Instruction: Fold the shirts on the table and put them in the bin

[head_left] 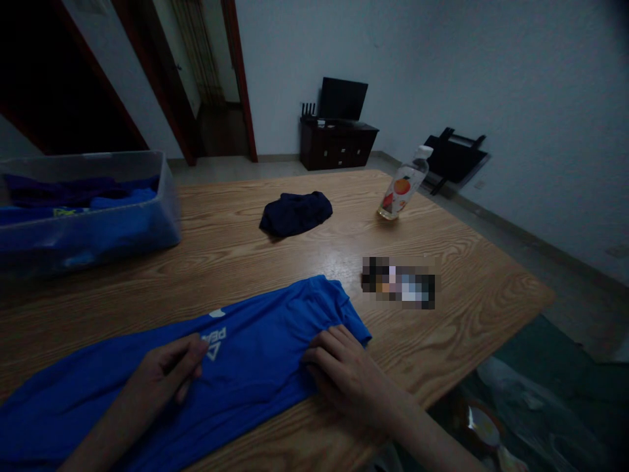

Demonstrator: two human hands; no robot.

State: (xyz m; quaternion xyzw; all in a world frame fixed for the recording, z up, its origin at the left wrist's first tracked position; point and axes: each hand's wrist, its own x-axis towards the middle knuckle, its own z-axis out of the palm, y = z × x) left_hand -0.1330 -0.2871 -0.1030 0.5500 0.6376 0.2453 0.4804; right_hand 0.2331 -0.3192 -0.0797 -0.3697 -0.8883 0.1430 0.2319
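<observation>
A blue garment [265, 347] with white lettering lies stretched along the near part of the wooden table. Over its middle, beside the lettering, is my left hand [174, 367], thumb and fingers pressed together; whether cloth is pinched there is too dark to tell. My right hand [339, 367] rests on the garment's right part with fingers curled onto the blue cloth, gathering it into small folds near the end. Beyond it, a dark navy cloth [297, 214] lies crumpled on the table.
At the left stands a clear plastic bin [170, 203] with blue and purple clothes. A bottle [403, 187] with a white cap stands at the back right. A pixelated object [399, 285] lies right of the garment. The table's right edge [491, 347] slants toward me.
</observation>
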